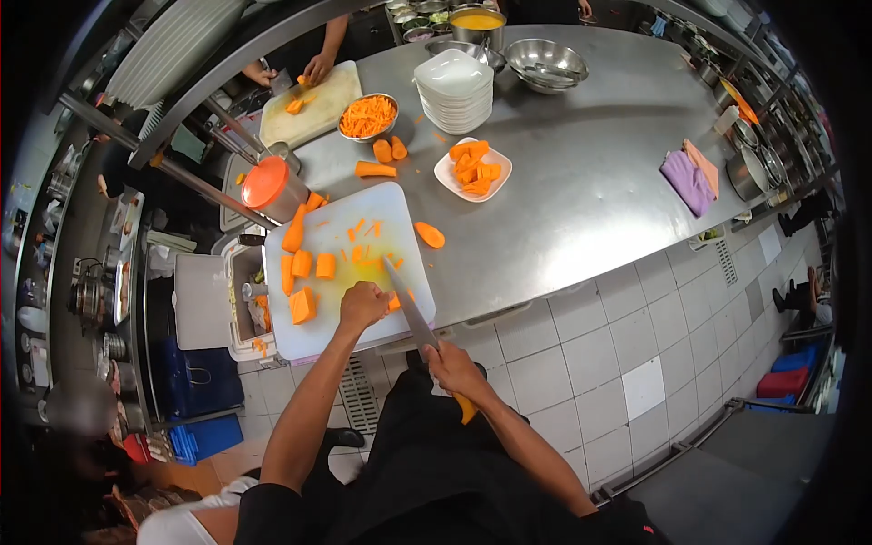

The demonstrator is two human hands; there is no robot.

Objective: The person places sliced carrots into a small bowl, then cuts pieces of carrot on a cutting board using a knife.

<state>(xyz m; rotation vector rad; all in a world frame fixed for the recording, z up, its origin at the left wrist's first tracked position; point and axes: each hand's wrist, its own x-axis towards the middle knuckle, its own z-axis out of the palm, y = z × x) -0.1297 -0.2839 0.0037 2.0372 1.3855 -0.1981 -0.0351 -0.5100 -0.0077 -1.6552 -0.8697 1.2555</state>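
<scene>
My right hand (454, 368) is closed round the handle of a large knife (413, 313), its blade slanting up and left over the near right part of a white cutting board (350, 213). My left hand (365, 304) is closed beside the blade, above the board; its fingertips are hidden. An orange carrot piece (401, 300) lies just right of it, touching or close to the fingers. Carrot chunks (302, 306) line the board's left side, and thin slices (359, 252) lie on its wet middle. A carrot piece (430, 235) sits on the steel table, right of the board.
On the steel table (581, 182) stand a square bowl of carrot pieces (498, 189), a bowl of carrot strips (341, 127), stacked white bowls (456, 113) and a red-lidded container (289, 195). Another person's hands (318, 69) work at a second board (282, 123). An open bin (236, 309) is left.
</scene>
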